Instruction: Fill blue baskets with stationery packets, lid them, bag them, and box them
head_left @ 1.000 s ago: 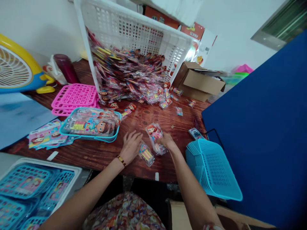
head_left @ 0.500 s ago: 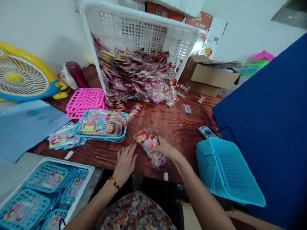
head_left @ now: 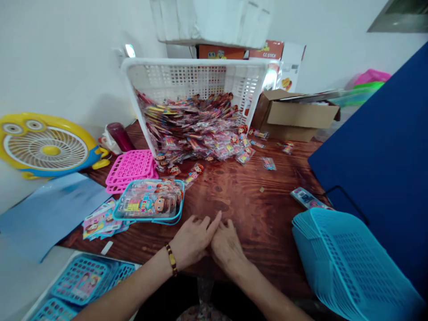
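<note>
We have both hands low over the near middle of the wooden table (head_left: 264,209), touching each other. The left hand (head_left: 192,240) has its index finger stretched toward the far side, the others bent beside it; the right hand (head_left: 229,249) has its fingers slightly parted and curled downward. We cannot tell whether either pinches anything, since the thumbs and palms are hidden. Nearest to us, just left of the hands, sits a blue basket (head_left: 147,220) filled with flat clear packets (head_left: 162,205), and many more packets (head_left: 197,133) spill from the white crate (head_left: 195,62) at the far side. We judge each packet light, with slick film that could slide in a stack, and stiffer contents inside; we would grip by the side edges, not squeezing the middle. The basket looks thin, stiff yet slightly bendy, so we would hold it under opposite rims.
</note>
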Demonstrator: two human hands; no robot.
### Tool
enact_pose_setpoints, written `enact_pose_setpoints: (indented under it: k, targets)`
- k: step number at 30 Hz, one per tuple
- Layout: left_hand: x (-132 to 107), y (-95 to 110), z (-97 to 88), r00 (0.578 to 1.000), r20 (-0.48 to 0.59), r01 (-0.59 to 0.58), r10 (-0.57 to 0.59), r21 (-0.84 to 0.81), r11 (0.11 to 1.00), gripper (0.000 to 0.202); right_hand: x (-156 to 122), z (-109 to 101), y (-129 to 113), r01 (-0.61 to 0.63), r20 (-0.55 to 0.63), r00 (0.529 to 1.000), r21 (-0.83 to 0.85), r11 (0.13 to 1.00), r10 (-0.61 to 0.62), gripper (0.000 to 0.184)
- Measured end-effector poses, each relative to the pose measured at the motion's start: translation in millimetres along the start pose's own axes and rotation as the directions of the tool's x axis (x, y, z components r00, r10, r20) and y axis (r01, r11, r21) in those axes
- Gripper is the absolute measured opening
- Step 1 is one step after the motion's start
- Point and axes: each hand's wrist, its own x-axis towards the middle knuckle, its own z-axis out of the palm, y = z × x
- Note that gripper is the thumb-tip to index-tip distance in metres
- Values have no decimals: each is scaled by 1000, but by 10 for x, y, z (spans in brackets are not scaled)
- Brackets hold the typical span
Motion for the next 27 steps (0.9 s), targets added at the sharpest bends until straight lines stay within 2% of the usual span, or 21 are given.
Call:
enact_pose_setpoints:
  k: [2,5,8,9,10,11,12,13,14,15,16,19,21,23,25,27]
  targets:
    - [52,-29,35,997,69,38,-34,-46,998,109,-6,18,-30,-2,17,1000,26,1000,1,40]
    - [69,-93,153,994,87,80,-67,-147,986,113,-25,-23,34,-38,75,997,68,997,33,47]
    - [36,-151,248,990,101,120,-98,-239,964,110,51,-177,287,30,181,981,220,975,-71,74]
    - [16,-163,268,987,111,143,-118,-256,956,109,137,-246,396,47,208,971,308,950,-115,74]
    - [-6,-171,284,982,124,174,-145,-266,948,107,265,-316,501,45,220,965,392,919,-141,65]
    - [-29,-176,299,975,137,209,-177,-269,940,104,436,-378,586,18,227,964,472,881,-141,45]
    - [-53,-177,312,967,152,240,-205,-266,934,98,645,-426,642,-41,167,985,500,865,-50,26]
    - [-75,-178,326,960,162,264,-227,-264,928,90,882,-454,661,-99,85,994,466,879,66,20]
    - [-93,-177,339,956,172,278,-239,-265,923,81,1133,-460,643,-136,-19,988,403,905,156,22]
    - [-108,-175,350,952,181,290,-248,-271,918,73,1381,-444,592,-161,-72,978,330,930,195,26]
    - [-117,-173,358,949,188,300,-255,-280,912,66,1611,-411,520,-148,-95,979,259,954,178,32]
    - [-119,-168,354,942,196,323,-273,-306,895,55,2060,-274,329,-66,-112,991,27,997,69,39]
    - [-109,-163,330,943,186,323,-275,-317,892,52,2090,-211,354,55,-87,994,-97,994,-63,35]
    - [-99,-159,299,947,180,314,-267,-327,891,52,1922,-200,534,242,-23,969,-149,959,-248,30]
    - [-88,-154,272,950,183,303,-254,-333,893,52,1630,-232,802,449,75,894,-125,885,-442,28]
    - [-69,-151,254,953,182,292,-243,-334,896,51,1311,-281,1056,588,160,803,-51,808,-574,31]
